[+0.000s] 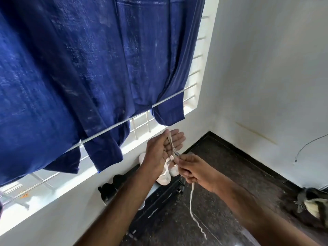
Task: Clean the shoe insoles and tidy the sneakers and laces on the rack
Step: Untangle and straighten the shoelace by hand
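Pinching white lace, right hand; left hand fingers straight, lace across.

blue cloth curtain, glossy stone floor

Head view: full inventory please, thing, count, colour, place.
shoelace: one, white, strung across the left palm, pinched in the right hand, tail dangling towards the floor
sneakers: pale pink-white, count unclear, on the rack behind the hands
dark shoes: black, count unclear, on the rack left of the sneakers
rack: one, black, on the floor under the window
curtain: blue, count unclear, hanging over the window
rod: one, white, across the curtain
window grille: one, white, behind the curtain
floor: dark speckled
bag: one, olive-grey, floor at right edge
left hand: one, fingers straight
right hand: one, pinching the shoelace
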Demonstrator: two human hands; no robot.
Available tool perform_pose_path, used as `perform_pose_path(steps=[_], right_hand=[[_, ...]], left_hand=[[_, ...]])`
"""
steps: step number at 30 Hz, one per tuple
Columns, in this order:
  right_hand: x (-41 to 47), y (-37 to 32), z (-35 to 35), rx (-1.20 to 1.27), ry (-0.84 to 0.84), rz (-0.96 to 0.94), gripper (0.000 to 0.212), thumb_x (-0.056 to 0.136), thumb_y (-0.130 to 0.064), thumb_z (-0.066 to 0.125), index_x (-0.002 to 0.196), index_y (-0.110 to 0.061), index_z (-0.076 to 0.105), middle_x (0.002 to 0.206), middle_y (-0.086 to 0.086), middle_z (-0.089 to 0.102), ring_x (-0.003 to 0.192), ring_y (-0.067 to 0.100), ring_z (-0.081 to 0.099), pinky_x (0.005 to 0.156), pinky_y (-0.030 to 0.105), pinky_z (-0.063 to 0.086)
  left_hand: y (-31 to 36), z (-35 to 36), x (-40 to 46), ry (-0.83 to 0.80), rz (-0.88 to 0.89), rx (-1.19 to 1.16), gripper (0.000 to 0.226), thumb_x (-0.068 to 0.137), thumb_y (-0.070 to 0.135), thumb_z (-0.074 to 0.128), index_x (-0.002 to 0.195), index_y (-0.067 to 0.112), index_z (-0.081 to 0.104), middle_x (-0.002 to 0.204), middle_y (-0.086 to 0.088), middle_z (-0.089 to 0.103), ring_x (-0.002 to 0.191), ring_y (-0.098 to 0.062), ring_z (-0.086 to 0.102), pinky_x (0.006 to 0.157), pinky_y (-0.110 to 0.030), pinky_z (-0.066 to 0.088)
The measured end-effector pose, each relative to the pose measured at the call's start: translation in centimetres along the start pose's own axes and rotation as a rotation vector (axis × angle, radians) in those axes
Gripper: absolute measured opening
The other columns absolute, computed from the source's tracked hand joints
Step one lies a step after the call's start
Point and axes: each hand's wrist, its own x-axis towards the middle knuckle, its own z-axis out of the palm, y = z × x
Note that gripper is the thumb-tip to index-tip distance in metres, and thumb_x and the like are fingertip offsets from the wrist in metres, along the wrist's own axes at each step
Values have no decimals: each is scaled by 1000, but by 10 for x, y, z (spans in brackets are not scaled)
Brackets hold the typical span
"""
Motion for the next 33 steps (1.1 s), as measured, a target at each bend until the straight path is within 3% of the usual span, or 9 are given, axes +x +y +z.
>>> perform_pose_path(steps=[3,6,12,15,17,22,26,29,33], right_hand=[[9,10,-27,74,7,129,29,103,-35,52,86,-15,65,58,-4,35,53,11,27,55,30,17],[24,-2,-59,66,157,213,30,106,-26,47,81,-15,59,58,-5,35,51,10,28,54,28,19],[33,-71,-86,64,277,22,31,104,-32,55,79,-13,58,57,-6,35,47,9,26,44,22,22],[19,-85,-80,-9,237,-105,26,105,-28,53,97,-7,65,60,-5,38,49,7,30,46,21,23],[7,-66,-75,-1,179,-110,22,106,-25,52,96,-13,68,60,-7,41,50,7,31,47,19,26],[2,1,-100,80,32,28,31,104,-37,52,98,-11,68,60,-5,36,54,11,28,51,25,22],[17,-18,-153,28,199,160,37,108,-28,41,76,-15,54,57,-7,39,51,9,30,55,26,24],[24,-57,-182,-8,258,64,40,106,-36,49,71,-17,54,55,-8,36,47,9,27,49,25,23],[12,-93,-179,-51,232,-145,31,107,-34,49,87,-13,61,58,-9,38,50,8,27,44,19,24]], left_hand=[[-1,6,6,-103,-33,19,36,109,21,39,108,2,70,106,-17,78,93,-26,77,79,-34,63],[-7,8,14,-173,-47,130,37,109,23,40,106,3,71,105,-17,78,86,-24,78,68,-30,62],[-25,19,30,-181,-56,315,35,108,23,47,114,0,73,107,-17,78,102,-29,76,87,-35,61],[-31,31,45,-28,-22,221,31,106,22,52,105,0,74,104,-17,77,94,-28,76,82,-30,61],[-26,43,54,41,9,129,29,106,21,53,101,-1,71,103,-17,75,83,-23,73,71,-24,59],[-20,77,63,-102,8,18,37,109,20,41,119,-4,66,115,-22,74,109,-33,73,94,-39,60],[-29,93,68,-220,-74,119,37,108,20,43,118,-5,69,114,-23,74,102,-31,76,86,-36,63],[-41,99,73,-234,-131,221,34,107,18,46,113,-4,72,108,-24,75,99,-31,76,82,-34,63],[-57,104,86,-110,-129,278,32,105,20,52,112,-3,73,106,-21,77,101,-31,76,89,-38,61]])
